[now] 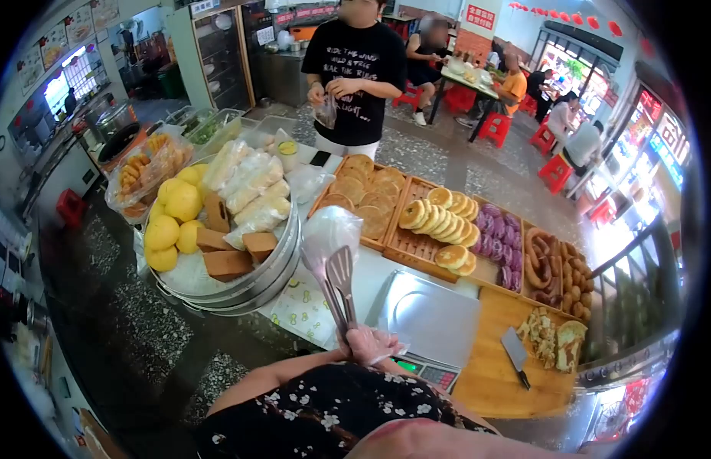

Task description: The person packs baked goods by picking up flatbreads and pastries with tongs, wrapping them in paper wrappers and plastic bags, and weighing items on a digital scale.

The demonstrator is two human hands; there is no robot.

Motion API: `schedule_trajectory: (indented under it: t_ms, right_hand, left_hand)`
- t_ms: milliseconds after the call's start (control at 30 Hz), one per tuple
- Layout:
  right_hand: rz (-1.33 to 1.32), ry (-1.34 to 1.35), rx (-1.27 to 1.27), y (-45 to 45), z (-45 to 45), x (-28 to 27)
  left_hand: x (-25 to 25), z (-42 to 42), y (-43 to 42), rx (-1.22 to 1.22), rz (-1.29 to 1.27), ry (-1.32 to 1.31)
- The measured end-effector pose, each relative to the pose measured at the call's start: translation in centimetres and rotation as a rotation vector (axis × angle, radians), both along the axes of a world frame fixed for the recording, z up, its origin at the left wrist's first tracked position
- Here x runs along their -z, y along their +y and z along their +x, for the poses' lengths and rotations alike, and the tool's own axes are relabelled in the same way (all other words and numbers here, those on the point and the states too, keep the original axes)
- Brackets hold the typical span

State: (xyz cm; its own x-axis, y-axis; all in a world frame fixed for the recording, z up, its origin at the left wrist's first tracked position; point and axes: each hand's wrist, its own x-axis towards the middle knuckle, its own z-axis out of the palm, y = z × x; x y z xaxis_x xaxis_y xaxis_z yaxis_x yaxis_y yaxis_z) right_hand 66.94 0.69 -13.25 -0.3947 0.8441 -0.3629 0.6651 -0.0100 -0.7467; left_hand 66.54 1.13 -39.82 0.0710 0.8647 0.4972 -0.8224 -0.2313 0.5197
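Note:
My two hands meet close in front of my body. My right hand (375,344), in a clear plastic glove, is closed around the lower end of metal tongs (341,279), which point up and away from me. My left hand (343,349) is mostly hidden beside it, at the base of the tongs; its fingers do not show. Behind the tongs' heads appears a whitish plastic bag (325,229); whether they touch it I cannot tell. Nearest to the hands lies a scale with a steel plate (428,314).
A round steamer (252,298) at left holds yellow buns (183,200), brown cake blocks (221,264) and wrapped rolls (252,187). Trays hold flatbreads (371,191), round cakes (443,222), purple buns (497,237) and sausages (539,256). A knife (515,352) lies on the cutting board (478,382). A person (355,76) stands opposite.

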Motion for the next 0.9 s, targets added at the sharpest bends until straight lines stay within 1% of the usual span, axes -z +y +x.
schedule_trajectory:
  t_ms: [33,67,100,133,167,200,267,367,433,500,533,567,600,633,667,700,733,767,800,833,867,900]
  right_hand:
    - [-0.043,-0.103,-0.004,0.1,-0.1,-0.5]
    - [0.334,-0.246,-0.092,-1.6,0.6,-2.5]
    - [0.47,-0.278,-0.118,-2.2,0.8,-3.1]
    - [0.39,-0.189,-0.117,-1.7,0.8,-2.6]
    - [0.247,-0.066,-0.09,-1.2,0.9,-1.8]
    - [0.162,0.008,-0.059,-0.9,1.0,-1.0]
    - [0.082,0.091,-0.03,-0.5,1.0,0.1]
    - [0.055,0.162,-0.021,-0.2,1.2,0.8]
    - [0.026,0.231,0.012,-0.2,1.2,2.6]
    - [0.016,0.312,0.04,-0.3,0.7,5.0]
    - [0.017,0.341,0.044,0.0,0.5,5.8]
    - [0.027,0.353,0.036,0.1,0.4,5.9]
    - [0.039,0.349,0.004,0.2,0.6,4.1]
    - [0.051,0.345,-0.028,0.3,0.8,2.3]
    - [0.073,0.328,-0.094,0.3,0.9,1.1]
    - [0.072,0.332,-0.092,0.2,0.8,1.4]
    - [0.099,0.274,-0.051,0.1,0.7,2.0]
    - [0.125,0.217,-0.009,0.0,0.5,2.5]
    - [-0.007,0.259,0.037,0.1,0.3,2.7]
    - [-0.009,0.263,0.038,0.1,0.2,2.8]
    - [-0.033,0.27,0.025,0.1,0.2,2.8]
    - [-0.057,0.275,0.013,0.2,0.2,2.6]
  left_hand:
    - [0.0,-0.4,0.4,0.119,-0.073,0.095]
    - [-2.0,-1.1,0.3,0.268,-0.206,0.212]
    - [-5.0,-2.0,0.1,0.45,-0.378,0.402]
    - [-8.0,-2.9,0.0,0.568,-0.485,0.507]
    - [-9.9,-3.4,-0.2,0.609,-0.534,0.545]
    - [-11.5,-3.7,-0.3,0.631,-0.563,0.56]
    - [-14.1,-4.3,-0.4,0.665,-0.611,0.6]
    - [-15.1,-4.4,-0.3,0.641,-0.598,0.659]
    - [-15.5,-4.1,-0.4,0.619,-0.574,0.716]
    - [-13.8,-3.5,-0.6,0.607,-0.561,0.752]
    - [-10.3,-2.7,-0.9,0.745,-0.513,0.18]
    - [-8.7,-2.3,-0.9,0.779,-0.484,-0.103]
    - [-7.6,-2.0,-0.9,0.84,-0.441,-0.39]
    - [-6.6,-1.7,-1.0,0.731,-0.538,0.053]
    - [-7.4,-1.9,-1.2,0.656,-0.578,0.275]
    - [-8.5,-2.1,-1.4,0.599,-0.618,0.496]
    - [-13.4,-2.4,-1.6,0.561,-0.844,0.196]
    - [-11.5,-2.4,-1.4,0.609,-0.831,0.198]
    - [-10.0,-2.5,-1.2,0.657,-0.818,0.201]
    - [-8.0,-2.5,-1.1,0.705,-0.804,0.205]
    - [-7.5,-2.2,-1.3,0.76,-0.781,-0.037]
    - [-5.9,-1.6,-1.2,0.782,-0.766,-0.158]
